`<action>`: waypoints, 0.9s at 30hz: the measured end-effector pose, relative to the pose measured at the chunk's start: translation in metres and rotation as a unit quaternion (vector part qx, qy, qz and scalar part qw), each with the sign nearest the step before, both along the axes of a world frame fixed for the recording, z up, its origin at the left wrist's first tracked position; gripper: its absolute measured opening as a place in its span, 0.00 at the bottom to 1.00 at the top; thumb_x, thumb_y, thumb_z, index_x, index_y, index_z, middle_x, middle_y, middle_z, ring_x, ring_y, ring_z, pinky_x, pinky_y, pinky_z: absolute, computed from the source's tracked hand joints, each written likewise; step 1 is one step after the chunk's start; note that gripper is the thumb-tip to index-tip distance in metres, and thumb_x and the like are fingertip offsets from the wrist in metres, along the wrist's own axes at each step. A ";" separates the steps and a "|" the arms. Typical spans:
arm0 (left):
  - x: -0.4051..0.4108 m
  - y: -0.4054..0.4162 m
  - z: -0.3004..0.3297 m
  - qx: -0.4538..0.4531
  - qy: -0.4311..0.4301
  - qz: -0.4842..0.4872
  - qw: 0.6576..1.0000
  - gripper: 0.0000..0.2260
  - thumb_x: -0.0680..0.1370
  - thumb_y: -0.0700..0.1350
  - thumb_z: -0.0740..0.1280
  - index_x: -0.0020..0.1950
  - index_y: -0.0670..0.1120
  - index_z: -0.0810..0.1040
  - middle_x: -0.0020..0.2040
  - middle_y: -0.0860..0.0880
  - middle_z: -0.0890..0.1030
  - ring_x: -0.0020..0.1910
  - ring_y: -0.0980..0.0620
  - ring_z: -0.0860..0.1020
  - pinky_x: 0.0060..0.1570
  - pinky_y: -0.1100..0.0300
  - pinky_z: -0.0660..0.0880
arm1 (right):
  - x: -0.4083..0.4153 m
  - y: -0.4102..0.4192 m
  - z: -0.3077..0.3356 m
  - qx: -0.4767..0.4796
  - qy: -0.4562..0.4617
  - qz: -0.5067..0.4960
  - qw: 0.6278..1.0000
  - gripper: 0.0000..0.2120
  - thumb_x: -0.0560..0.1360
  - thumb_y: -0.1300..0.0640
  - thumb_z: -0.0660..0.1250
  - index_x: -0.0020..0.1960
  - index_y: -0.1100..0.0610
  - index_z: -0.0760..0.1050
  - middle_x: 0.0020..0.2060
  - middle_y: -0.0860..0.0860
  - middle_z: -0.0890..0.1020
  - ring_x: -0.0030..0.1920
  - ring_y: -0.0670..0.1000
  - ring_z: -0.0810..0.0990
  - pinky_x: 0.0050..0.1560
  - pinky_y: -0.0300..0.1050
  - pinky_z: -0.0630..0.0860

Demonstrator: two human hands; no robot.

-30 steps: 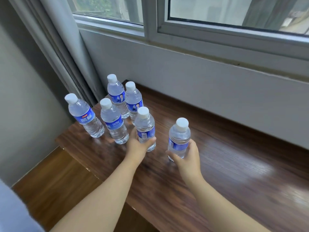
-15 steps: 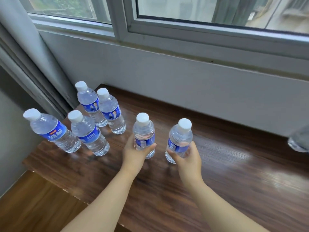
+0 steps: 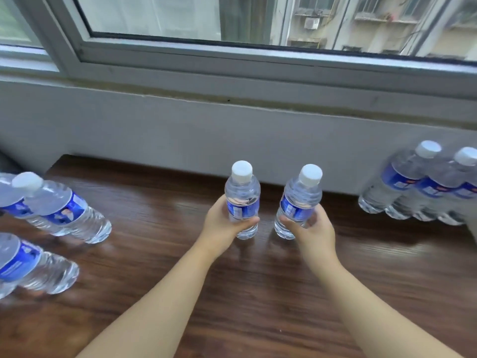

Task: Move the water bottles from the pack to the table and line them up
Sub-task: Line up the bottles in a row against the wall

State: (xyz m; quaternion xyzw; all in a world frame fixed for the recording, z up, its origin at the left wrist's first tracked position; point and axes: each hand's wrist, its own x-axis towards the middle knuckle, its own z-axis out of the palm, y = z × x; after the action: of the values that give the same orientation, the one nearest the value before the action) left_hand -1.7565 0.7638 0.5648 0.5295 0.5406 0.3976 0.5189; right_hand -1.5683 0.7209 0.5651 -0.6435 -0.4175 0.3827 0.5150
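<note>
Your left hand [image 3: 223, 223] and right hand [image 3: 313, 228] each grip an upright clear plastic water bottle, the left-hand bottle [image 3: 242, 200] and the right-hand bottle [image 3: 299, 202], fingers wrapped low round the labels, likely to carry them along the dark wooden counter [image 3: 258, 293].

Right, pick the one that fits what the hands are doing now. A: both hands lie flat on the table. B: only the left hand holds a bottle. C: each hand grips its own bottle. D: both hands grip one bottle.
C: the left hand grips one upright bottle and the right hand grips a second bottle beside it, over the table.
</note>
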 end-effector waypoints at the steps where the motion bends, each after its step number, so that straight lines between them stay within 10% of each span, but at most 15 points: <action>1: 0.013 0.006 -0.002 0.005 0.004 -0.011 1.000 0.21 0.65 0.39 0.79 0.54 0.48 0.78 0.49 0.50 0.84 0.51 0.52 0.82 0.55 0.55 0.78 | 0.013 0.003 -0.001 -0.001 0.000 -0.012 1.000 0.20 0.66 0.59 0.78 0.54 0.46 0.76 0.46 0.42 0.85 0.47 0.41 0.82 0.49 0.38 0.74; 27: 0.201 0.069 -0.024 0.001 -0.017 -0.022 1.000 0.25 0.64 0.40 0.80 0.58 0.49 0.76 0.51 0.54 0.83 0.50 0.57 0.81 0.49 0.61 0.77 | 0.140 0.061 -0.025 0.013 -0.017 -0.115 0.993 0.24 0.65 0.62 0.78 0.54 0.46 0.73 0.46 0.38 0.81 0.46 0.29 0.77 0.44 0.24 0.72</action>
State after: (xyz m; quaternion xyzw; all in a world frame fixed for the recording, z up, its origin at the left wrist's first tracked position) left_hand -1.5558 0.8326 0.5407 0.5349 0.5200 0.3953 0.5359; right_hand -1.4288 0.7816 0.5405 -0.6867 -0.3544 0.3049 0.5567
